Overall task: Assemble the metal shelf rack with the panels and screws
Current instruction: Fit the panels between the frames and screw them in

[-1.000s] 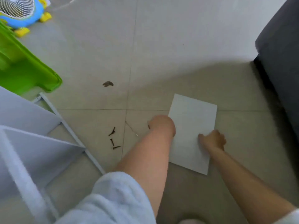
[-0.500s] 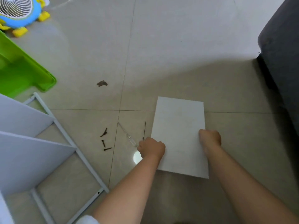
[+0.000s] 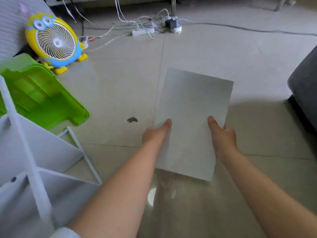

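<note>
A flat white rectangular panel (image 3: 192,107) is held up off the tiled floor in front of me. My left hand (image 3: 155,133) grips its left edge, thumb on top. My right hand (image 3: 221,134) grips its right edge, thumb on top and fingers curled under. The partly built white rack (image 3: 34,162), a metal frame with panels fitted in it, stands at the lower left. No screws show in this view.
A green plastic bin (image 3: 42,98) lies tipped behind the rack. A yellow and blue toy fan (image 3: 54,42) stands at the far left. A power strip (image 3: 142,31) with tangled cables lies at the back. A dark grey sofa (image 3: 305,86) bounds the right side. A small dark scrap (image 3: 132,119) lies on the floor.
Both hands have lifted the panel off the floor and raised it toward me. My view has tilted up, so the fan and cables are in sight and the screws have dropped out of view.
</note>
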Motion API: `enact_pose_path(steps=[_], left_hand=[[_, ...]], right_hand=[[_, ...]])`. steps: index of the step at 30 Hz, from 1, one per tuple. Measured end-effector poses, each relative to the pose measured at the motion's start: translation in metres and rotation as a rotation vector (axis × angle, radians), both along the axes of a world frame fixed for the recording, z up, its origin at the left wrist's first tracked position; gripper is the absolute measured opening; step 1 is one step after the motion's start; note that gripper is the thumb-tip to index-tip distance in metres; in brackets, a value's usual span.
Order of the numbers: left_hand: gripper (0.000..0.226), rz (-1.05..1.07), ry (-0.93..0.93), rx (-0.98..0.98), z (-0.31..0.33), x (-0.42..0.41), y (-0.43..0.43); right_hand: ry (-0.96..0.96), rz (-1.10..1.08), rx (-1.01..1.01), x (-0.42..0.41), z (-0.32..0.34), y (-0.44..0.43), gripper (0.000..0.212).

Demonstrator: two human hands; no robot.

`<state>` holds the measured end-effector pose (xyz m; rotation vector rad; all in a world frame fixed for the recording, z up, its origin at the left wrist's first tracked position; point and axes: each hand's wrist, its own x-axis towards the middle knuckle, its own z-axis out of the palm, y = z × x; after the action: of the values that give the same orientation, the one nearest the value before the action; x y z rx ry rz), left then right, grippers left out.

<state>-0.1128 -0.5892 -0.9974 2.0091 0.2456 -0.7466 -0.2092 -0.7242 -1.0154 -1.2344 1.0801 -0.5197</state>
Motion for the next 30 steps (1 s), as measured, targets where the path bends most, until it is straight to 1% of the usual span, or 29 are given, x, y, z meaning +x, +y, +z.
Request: enact_pose_path(steps=[3,5,7,9,11,14,16,19,21,23,25,28,29,30], left_hand=[[0.077,0.041,-0.119,0.021,0.019,0.017,0.022],[0.076,0.068,-0.147,0.048,0.029,0.023,0.034],[0.071,0.077,-0.177,0.099,0.037,0.027,0.043],[0.069,0.079,-0.186,0.135,0.043,0.031,0.048],[0.072,0.091,-0.169,0.149,0.043,0.038,0.054],[0.079,0.106,-0.152,0.135,0.046,0.043,0.061],[0.079,0.08,-0.157,0.15,0.049,0.044,0.067],[0.064,0.021,-0.205,0.225,0.06,0.041,0.077],[0.056,-0.068,-0.272,0.34,0.072,0.036,0.087],[0.053,-0.126,-0.359,0.431,0.09,0.023,0.104],[0.046,-0.13,-0.517,0.456,0.106,0.006,0.132],[0.039,-0.145,-0.816,0.496,0.12,-0.027,0.186],[0.039,-0.166,-0.861,0.548,0.121,-0.034,0.201],[0.044,-0.192,-0.855,0.618,0.12,-0.042,0.217]], right_hand=[[0.036,0.12,-0.095,0.016,0.021,0.013,0.018],[0.018,0.166,-0.124,0.026,0.032,0.018,0.017],[-0.016,0.179,-0.133,0.039,0.045,0.022,0.014],[-0.065,0.139,-0.099,0.053,0.056,0.025,0.017],[-0.085,0.105,-0.07,0.066,0.063,0.03,0.016],[-0.093,0.133,-0.104,0.077,0.071,0.042,0.015],[-0.132,0.145,-0.103,0.078,0.077,0.049,0.019],[-0.198,0.212,-0.098,0.069,0.086,0.06,0.02],[-0.173,0.303,-0.141,0.059,0.086,0.069,0.019],[-0.149,0.386,-0.169,0.045,0.086,0.08,0.018],[-0.155,0.437,-0.175,0.032,0.086,0.088,0.02],[-0.161,0.508,-0.121,0.012,0.087,0.099,0.02],[-0.163,0.547,-0.103,0.006,0.086,0.103,0.019],[-0.157,0.6,-0.096,0.0,0.086,0.111,0.018]])
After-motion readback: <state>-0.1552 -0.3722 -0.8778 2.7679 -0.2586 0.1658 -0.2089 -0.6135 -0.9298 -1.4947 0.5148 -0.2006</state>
